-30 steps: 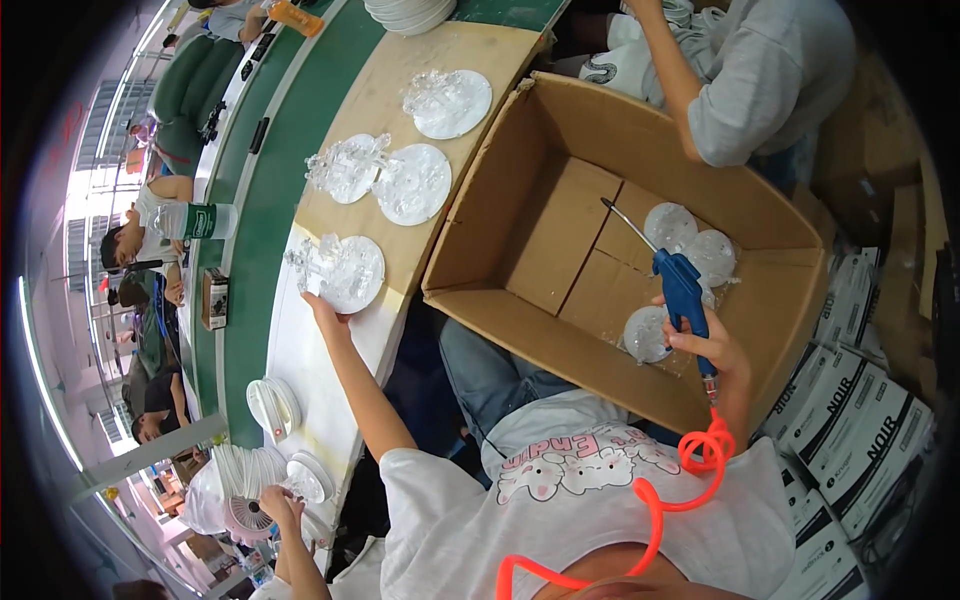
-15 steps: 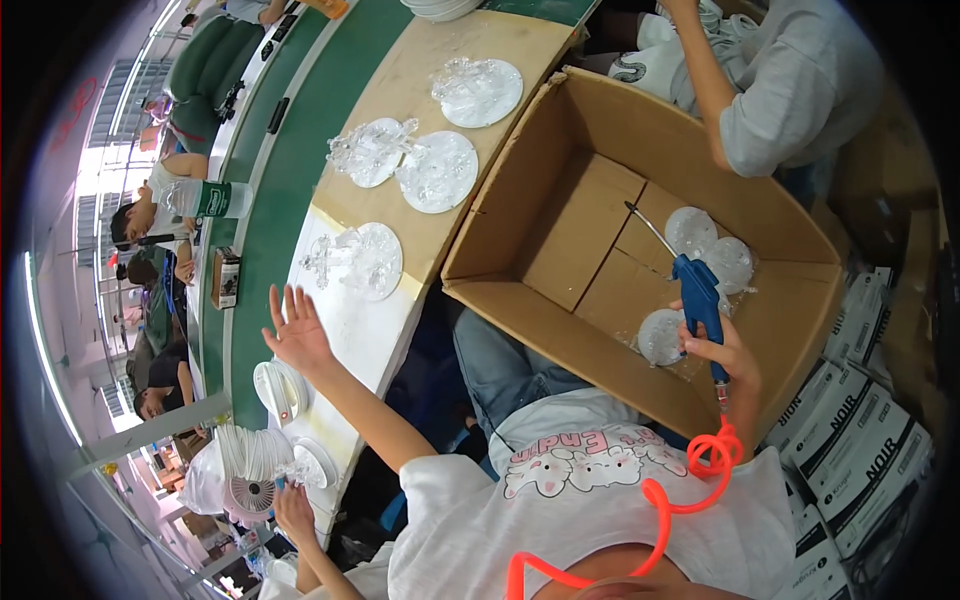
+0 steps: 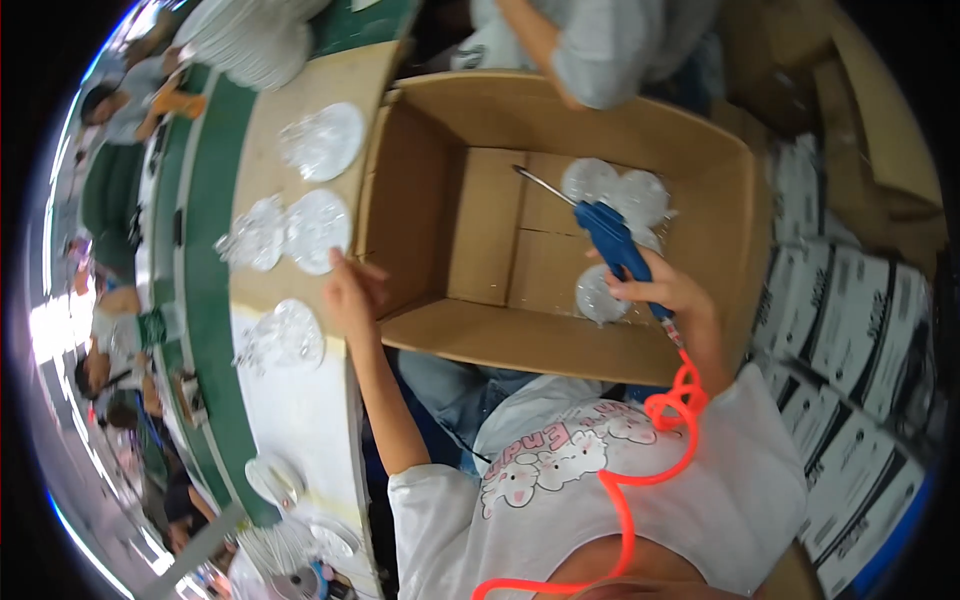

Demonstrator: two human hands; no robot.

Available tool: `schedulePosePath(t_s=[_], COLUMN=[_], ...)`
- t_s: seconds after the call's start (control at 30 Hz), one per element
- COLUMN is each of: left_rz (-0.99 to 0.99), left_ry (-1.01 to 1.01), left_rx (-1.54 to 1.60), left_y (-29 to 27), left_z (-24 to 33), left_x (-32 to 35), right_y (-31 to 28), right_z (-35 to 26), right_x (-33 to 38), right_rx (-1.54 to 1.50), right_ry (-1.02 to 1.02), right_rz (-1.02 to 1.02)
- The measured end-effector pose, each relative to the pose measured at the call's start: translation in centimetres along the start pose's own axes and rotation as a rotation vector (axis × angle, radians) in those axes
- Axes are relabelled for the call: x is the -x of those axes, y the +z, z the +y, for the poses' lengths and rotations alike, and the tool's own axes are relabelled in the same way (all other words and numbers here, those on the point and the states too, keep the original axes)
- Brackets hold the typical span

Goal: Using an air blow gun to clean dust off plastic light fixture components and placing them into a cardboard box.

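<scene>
My right hand (image 3: 672, 290) is wrapped round a blue air blow gun (image 3: 612, 240) with a long metal nozzle, held over the open cardboard box (image 3: 440, 350). An orange coiled air hose (image 3: 680, 400) runs from its handle across my shirt. Below the gun, several round, clear-wrapped white pieces (image 3: 600, 295) lie on the box floor. My left hand (image 3: 354, 290), slightly blurred, is at the table edge with its fingers apart. One fingertip meets the rim of a round white wrapped disc (image 3: 318, 230); a firm hold on it is not visible.
More wrapped pieces (image 3: 285, 335) lie along the table (image 3: 265, 400) at left, beside a green conveyor belt (image 3: 215, 150). Stacked white plates (image 3: 245, 40) stand at the far left. A co-worker's arm (image 3: 540, 40) is beyond the box. Printed cartons (image 3: 850, 320) are piled at right.
My left hand has come down from its raised, spread position to the disc at the table edge. The view has shifted, with the box and table now farther left. The blow gun stays in my right hand.
</scene>
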State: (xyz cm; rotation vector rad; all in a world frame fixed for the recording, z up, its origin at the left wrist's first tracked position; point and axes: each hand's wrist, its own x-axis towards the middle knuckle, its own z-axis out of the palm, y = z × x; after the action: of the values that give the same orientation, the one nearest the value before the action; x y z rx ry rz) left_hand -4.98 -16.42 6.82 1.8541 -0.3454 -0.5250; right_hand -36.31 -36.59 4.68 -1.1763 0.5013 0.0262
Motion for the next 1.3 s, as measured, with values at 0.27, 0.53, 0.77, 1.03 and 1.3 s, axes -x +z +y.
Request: schedulePosePath(t_s=[0.27, 0.53, 0.77, 1.03, 1.3], left_rz=[-1.069, -1.306, -1.055, -0.705, -0.474], left_ry=[0.653, -0.071, -0.129, -0.484, -0.574], left_rx=[-1.085, -1.103, -0.919, -0.167, 0.257], left_y=[22.9, 27.2, 25.9, 18.5, 16.2], left_z=[-13.8, -23.8, -21.8, -13.8, -7.0], left_x=[5.3, 7.7, 3.9, -1.1, 4.4], right_y=[-0.9, -0.6, -1.2, -0.4, 3.6], right_z=[-0.9, -0.9, 0.5, 3.3, 4.5], right_x=[1.5, 1.9, 1.5, -1.5, -3.7], right_rx=[0.036, 0.034, 0.092, 0.474, 0.796], right_ry=[-0.081, -0.095, -0.066, 0.026, -0.065], right_rz=[0.135, 0.161, 0.128, 0.346, 0.505])
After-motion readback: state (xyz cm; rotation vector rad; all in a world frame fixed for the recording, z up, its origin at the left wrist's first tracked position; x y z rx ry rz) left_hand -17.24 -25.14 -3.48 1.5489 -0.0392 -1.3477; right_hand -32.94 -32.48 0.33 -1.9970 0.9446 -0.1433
